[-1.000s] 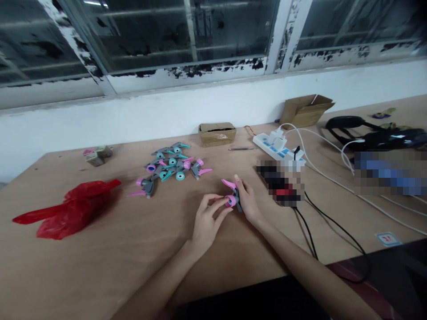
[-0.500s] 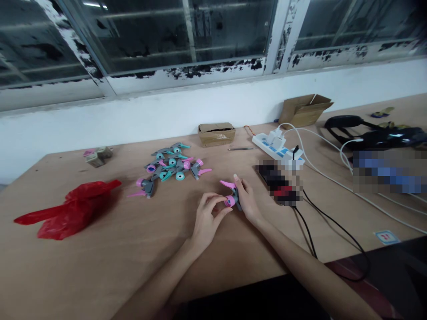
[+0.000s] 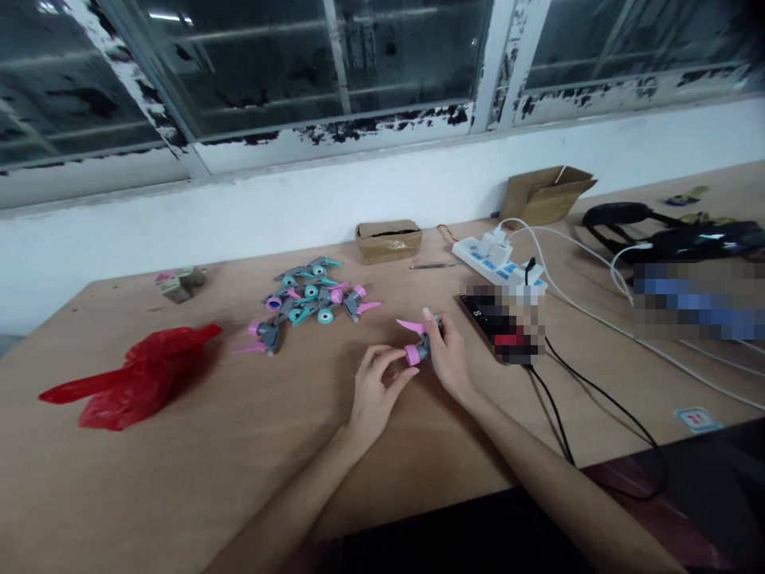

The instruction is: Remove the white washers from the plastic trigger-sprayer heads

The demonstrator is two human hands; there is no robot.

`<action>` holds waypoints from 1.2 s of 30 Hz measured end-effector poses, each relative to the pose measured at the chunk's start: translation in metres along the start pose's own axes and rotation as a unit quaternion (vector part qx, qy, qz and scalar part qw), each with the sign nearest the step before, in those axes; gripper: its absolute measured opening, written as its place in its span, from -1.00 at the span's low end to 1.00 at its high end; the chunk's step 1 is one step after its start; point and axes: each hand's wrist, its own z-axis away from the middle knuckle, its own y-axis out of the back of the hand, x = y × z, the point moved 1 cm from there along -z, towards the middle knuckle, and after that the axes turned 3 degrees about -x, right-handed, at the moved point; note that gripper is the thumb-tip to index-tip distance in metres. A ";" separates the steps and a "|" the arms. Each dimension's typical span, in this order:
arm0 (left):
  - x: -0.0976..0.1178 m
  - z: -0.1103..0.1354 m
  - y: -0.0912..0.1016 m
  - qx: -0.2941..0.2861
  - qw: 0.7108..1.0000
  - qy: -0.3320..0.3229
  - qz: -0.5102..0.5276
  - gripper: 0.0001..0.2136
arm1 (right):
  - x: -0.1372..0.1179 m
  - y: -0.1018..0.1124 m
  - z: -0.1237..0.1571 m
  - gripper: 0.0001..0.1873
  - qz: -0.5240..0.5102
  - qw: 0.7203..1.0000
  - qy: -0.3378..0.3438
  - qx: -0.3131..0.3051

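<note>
My right hand (image 3: 449, 363) is wrapped round a small grey spray-trigger head (image 3: 418, 344) with a pink lever and a pink collar, held just above the wooden table (image 3: 239, 446). My left hand (image 3: 374, 391) is beside it, thumb and fingers pinching at the pink collar end. A pile of several similar trigger heads (image 3: 307, 299), grey with pink or teal parts, lies farther back and to the left of both hands.
A crumpled red plastic bag (image 3: 135, 375) lies at the left. A small cardboard box (image 3: 388, 239), a white power strip (image 3: 496, 261) with cables, a second open box (image 3: 543, 195) and black gear (image 3: 675, 235) sit behind and right.
The hands and the trigger head have stayed together, shifting slightly up and to the right in view; the left fingers have closed nearer the pink collar.
</note>
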 end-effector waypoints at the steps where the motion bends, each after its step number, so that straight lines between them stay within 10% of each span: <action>1: 0.001 0.000 0.000 0.003 1.000 0.013 0.016 -0.84 | -0.002 0.000 0.001 -0.59 0.005 1.000 0.008 -0.002; 8: -0.005 -0.004 -0.001 -0.018 0.990 0.082 0.117 -0.84 | -0.022 0.006 -0.002 -0.61 0.121 0.985 0.093 -0.085; 20: -0.014 -0.009 0.005 -0.050 0.995 0.066 0.063 -0.61 | -0.036 0.005 -0.019 -0.58 0.395 0.876 0.216 -0.174; 31: -0.018 -0.010 0.006 -0.043 0.997 0.044 -0.038 -0.70 | -0.017 0.007 -0.035 -0.56 0.384 0.881 0.230 -0.155; 36: -0.015 -0.008 0.004 -0.056 0.997 0.033 -0.050 -0.69 | -0.016 0.013 -0.038 -0.58 0.177 0.972 0.103 -0.116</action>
